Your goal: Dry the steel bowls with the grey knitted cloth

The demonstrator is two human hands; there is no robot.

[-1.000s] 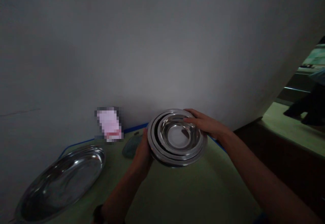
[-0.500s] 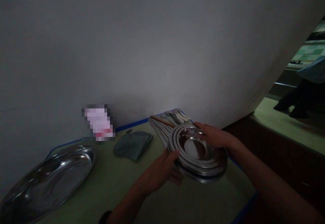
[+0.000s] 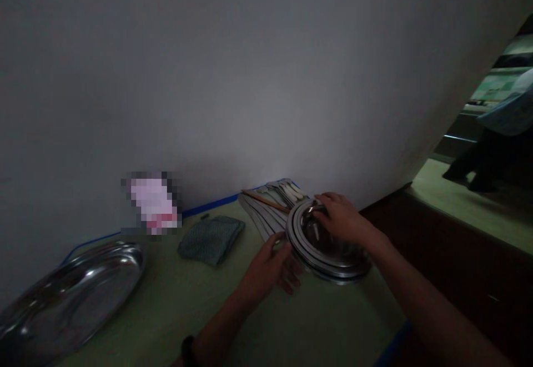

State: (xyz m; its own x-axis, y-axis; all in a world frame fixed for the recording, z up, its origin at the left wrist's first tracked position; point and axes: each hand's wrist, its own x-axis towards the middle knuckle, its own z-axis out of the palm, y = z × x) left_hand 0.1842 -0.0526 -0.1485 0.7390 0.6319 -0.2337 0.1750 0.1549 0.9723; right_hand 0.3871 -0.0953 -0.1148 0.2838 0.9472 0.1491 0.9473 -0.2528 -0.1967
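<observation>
A nested stack of shiny steel bowls [image 3: 300,247] sits at the right part of the table. My right hand [image 3: 341,217] is closed on the rim of the stack at its far right side, the thumb reaching over the inside of the top bowl. At the near left edge of the stack is my left hand [image 3: 272,267], its fingers loosely apart and holding nothing. Whether its fingertips still touch the lowest rim is hard to tell. Behind the stack lie several long flat grey strips [image 3: 262,217] with a brown stick [image 3: 264,200] across them.
A large oval steel tray [image 3: 100,295] stands on the left of the green table [image 3: 166,322]. A folded grey-green cloth [image 3: 212,239] lies mid-table. One pixelated pink object [image 3: 154,203] leans by the wall [image 3: 250,78]. At far right, a person [image 3: 503,122] is partly visible.
My left hand has come off the stack's rim and its fingers have spread. My right hand has moved further over the top bowl. The view has shifted slightly.
</observation>
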